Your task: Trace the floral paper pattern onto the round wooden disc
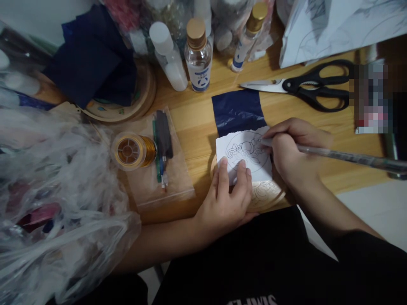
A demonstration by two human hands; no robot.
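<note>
My right hand (292,152) is closed around a pen (343,156), its tip hidden or resting at the right side of a line drawing on white paper (222,146). The drawing shows curls and rounded shapes inside a circle. My left hand (230,186) lies on the paper's lower edge with its fingers spread, pressing it down. Beneath the paper sits a round wooden piece (267,195) with line patterns on its pale face. A dark blue sheet (238,110) sticks out behind the paper's top edge.
Black-handled scissors (305,86) lie behind my right hand. Small bottles (199,59) stand at the back. On the left are a spool of golden wire (133,151), a clear zip bag (181,186) with brushes, a crumpled plastic bag (79,203) and dark blue sheets (92,63) on wooden hoops.
</note>
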